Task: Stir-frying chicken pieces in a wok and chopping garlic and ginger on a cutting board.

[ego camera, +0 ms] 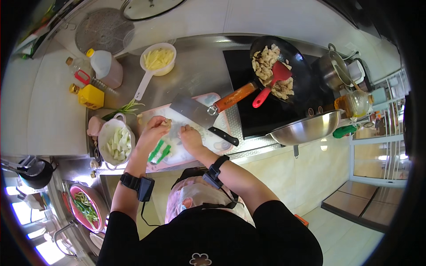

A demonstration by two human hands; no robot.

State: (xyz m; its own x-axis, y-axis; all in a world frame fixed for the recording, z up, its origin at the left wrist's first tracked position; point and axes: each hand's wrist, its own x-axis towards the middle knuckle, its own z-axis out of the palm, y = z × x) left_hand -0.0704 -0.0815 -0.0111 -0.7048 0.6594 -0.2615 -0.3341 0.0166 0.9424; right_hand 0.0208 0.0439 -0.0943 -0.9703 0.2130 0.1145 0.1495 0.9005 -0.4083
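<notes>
My left hand (pixel 157 128) holds a small pale brown piece, perhaps ginger root (pixel 167 124), over the left part of a patterned cutting board (pixel 179 154). To its right my right hand (pixel 191 137) is low over the board with its fingers curled; whether anything is in them cannot be seen. A cleaver (pixel 193 111) lies across the board's upper right, its black handle pointing towards the lower right. A green and white striped item (pixel 159 152) rests on the board near its front edge. Green onions (pixel 124 109) lie beyond the board's left corner.
A wok (pixel 303 71) with cooked meat pieces and a red spatula (pixel 281 72) sits on the black cooktop (pixel 256 123), its wooden handle reaching towards the cleaver. A steel bowl (pixel 308 129) overhangs the counter's front. Left are a bowl of cut vegetables (pixel 117 143), a strainer of yellow strips (pixel 159 60) and bottles (pixel 106 68).
</notes>
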